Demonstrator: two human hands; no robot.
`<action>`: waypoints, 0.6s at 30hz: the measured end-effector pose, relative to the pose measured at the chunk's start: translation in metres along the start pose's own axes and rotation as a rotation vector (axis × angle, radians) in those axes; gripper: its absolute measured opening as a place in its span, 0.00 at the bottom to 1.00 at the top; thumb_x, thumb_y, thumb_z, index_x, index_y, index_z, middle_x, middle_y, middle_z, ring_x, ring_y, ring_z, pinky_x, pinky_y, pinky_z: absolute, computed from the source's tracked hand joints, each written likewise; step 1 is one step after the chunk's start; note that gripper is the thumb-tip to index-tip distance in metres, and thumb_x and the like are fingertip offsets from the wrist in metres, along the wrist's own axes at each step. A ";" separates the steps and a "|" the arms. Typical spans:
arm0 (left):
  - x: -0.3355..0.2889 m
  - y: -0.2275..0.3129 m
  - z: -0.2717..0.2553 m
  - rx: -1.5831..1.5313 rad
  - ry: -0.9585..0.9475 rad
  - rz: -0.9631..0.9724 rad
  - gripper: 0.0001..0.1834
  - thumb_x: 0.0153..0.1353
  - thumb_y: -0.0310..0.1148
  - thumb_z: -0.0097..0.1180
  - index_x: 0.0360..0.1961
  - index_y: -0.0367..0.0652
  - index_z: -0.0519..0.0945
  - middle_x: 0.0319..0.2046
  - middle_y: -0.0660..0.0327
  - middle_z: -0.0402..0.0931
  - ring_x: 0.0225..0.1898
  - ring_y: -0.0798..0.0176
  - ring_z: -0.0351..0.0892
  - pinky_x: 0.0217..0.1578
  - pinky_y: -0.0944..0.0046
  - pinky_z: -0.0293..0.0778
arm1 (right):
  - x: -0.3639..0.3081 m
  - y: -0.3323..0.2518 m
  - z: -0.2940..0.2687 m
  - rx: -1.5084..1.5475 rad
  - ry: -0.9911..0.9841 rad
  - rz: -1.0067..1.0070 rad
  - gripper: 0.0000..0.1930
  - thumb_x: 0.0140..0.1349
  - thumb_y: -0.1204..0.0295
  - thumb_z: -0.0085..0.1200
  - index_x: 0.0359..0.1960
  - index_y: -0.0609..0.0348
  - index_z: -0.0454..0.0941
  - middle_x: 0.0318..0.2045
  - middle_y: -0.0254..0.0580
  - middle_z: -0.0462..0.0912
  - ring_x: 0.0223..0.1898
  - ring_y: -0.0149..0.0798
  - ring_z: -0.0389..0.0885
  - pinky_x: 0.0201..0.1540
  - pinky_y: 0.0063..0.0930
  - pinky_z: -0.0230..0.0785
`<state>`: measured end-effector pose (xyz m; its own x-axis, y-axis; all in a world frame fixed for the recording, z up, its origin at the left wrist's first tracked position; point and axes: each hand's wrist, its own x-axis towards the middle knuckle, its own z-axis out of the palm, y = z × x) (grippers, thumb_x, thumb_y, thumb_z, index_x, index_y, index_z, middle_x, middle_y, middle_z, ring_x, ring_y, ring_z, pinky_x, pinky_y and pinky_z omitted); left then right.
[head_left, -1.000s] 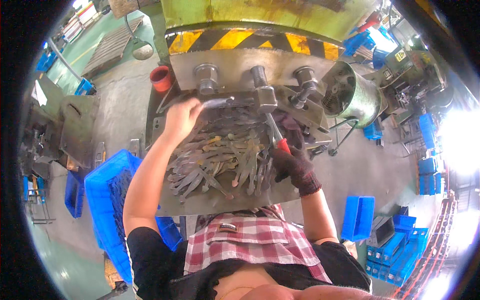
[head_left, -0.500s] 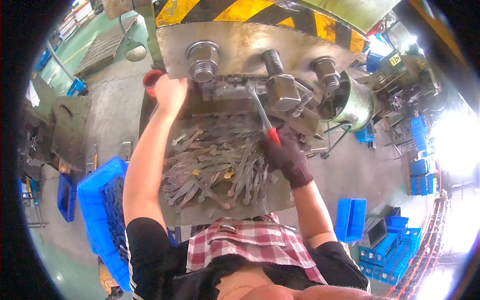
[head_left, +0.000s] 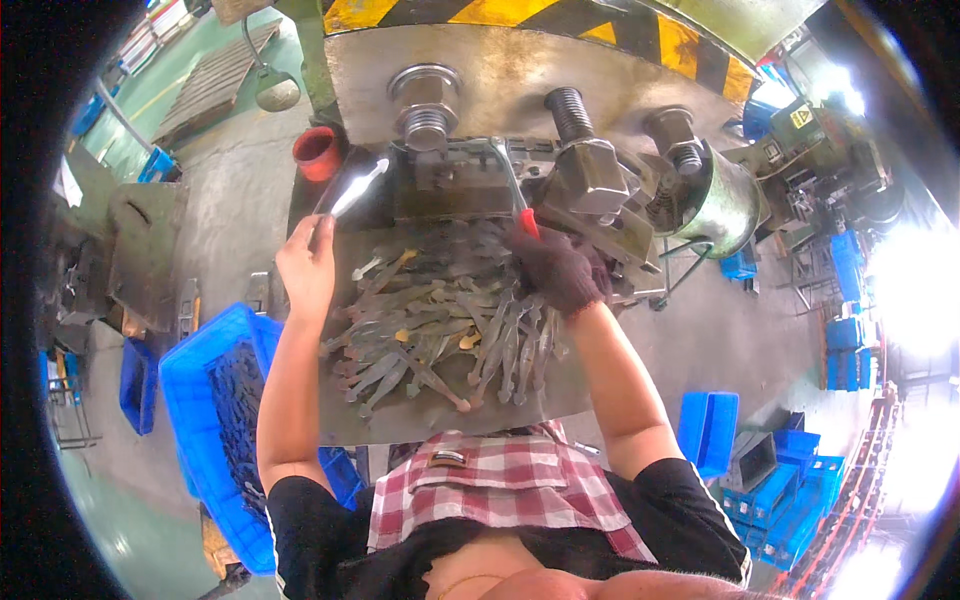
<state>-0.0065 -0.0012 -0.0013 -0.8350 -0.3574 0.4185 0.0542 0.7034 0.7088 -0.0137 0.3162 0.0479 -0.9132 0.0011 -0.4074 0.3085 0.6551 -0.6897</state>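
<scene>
My bare left hand (head_left: pixel 306 262) pinches one end of a flat, shiny metal piece (head_left: pixel 362 188), whose far end points up and right beside the press die. My right hand (head_left: pixel 562 270), in a dark knitted glove, is closed round the red handle of a slim metal hand tool (head_left: pixel 513 180). The tool's tip reaches to the die block (head_left: pixel 455 175) under the press ram; its exact kind is unclear. Between my forearms, a heap of flat metal pieces (head_left: pixel 440 325) is spread over the metal table (head_left: pixel 400 430).
Large bolts (head_left: pixel 425 105) jut from the press above the die. A red cup (head_left: pixel 317 153) stands left of it. At my left is a blue bin (head_left: pixel 190 375) of dark pieces; more blue bins (head_left: pixel 708 432) stand at the right. A hanging lamp (head_left: pixel 277 90) is at upper left.
My left hand has come back toward me from beside the red cup, and the shiny metal piece now shows in its fingers. My right hand has shifted slightly, still gripping the tool.
</scene>
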 end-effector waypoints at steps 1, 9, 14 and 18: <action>-0.004 0.003 0.000 -0.056 -0.003 0.001 0.13 0.63 0.41 0.55 0.37 0.41 0.81 0.21 0.51 0.76 0.21 0.61 0.71 0.27 0.63 0.68 | 0.005 0.005 0.002 -0.038 0.011 -0.020 0.33 0.55 0.42 0.48 0.53 0.55 0.75 0.49 0.56 0.78 0.49 0.52 0.78 0.54 0.36 0.65; -0.028 0.018 0.006 -0.213 -0.092 -0.048 0.14 0.64 0.40 0.54 0.36 0.37 0.80 0.22 0.59 0.74 0.26 0.71 0.67 0.30 0.68 0.67 | -0.007 0.004 0.003 -0.010 0.080 0.095 0.31 0.55 0.43 0.49 0.50 0.55 0.77 0.47 0.58 0.79 0.52 0.54 0.77 0.54 0.39 0.65; -0.033 0.028 0.015 -0.212 -0.070 0.058 0.13 0.63 0.39 0.54 0.36 0.38 0.80 0.18 0.64 0.69 0.22 0.73 0.63 0.26 0.69 0.63 | 0.013 0.023 0.006 0.179 0.076 0.039 0.29 0.56 0.43 0.49 0.44 0.55 0.81 0.40 0.54 0.83 0.47 0.53 0.80 0.51 0.41 0.67; -0.039 0.039 0.015 -0.241 -0.120 -0.012 0.13 0.63 0.37 0.55 0.37 0.37 0.80 0.19 0.66 0.72 0.23 0.75 0.64 0.26 0.70 0.64 | 0.029 0.008 0.001 0.061 0.112 0.093 0.28 0.56 0.47 0.48 0.48 0.57 0.79 0.45 0.56 0.81 0.50 0.54 0.79 0.52 0.39 0.67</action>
<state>0.0202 0.0492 0.0012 -0.8946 -0.2792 0.3490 0.1606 0.5280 0.8339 -0.0379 0.3205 0.0298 -0.9029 0.1461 -0.4043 0.4056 0.6013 -0.6884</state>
